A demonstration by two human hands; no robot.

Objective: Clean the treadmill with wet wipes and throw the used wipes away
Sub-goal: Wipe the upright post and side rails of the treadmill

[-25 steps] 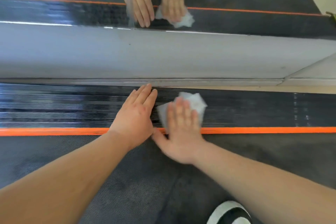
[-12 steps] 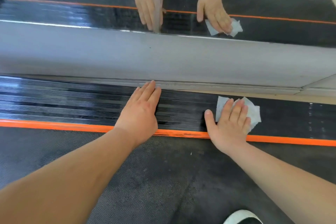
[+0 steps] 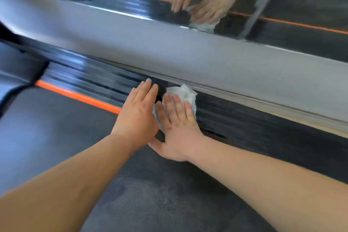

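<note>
Flat right hand (image 3: 178, 132) presses the crumpled white wet wipe (image 3: 185, 92), back from three o'clock beside the flat left hand (image 3: 138, 117); wiping continues.

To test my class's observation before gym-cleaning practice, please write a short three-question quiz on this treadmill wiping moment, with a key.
1. True or false: the right hand presses the wet wipe down with straight fingers.
2. Where does the wipe lie? A: on the woven belt. B: on the ribbed black side rail. C: on the mirror glass.
3. What does the left hand hold?

Key: 1 true. 2 B. 3 Nothing; it lies flat beside the wipe, fingers over the rail.
</note>
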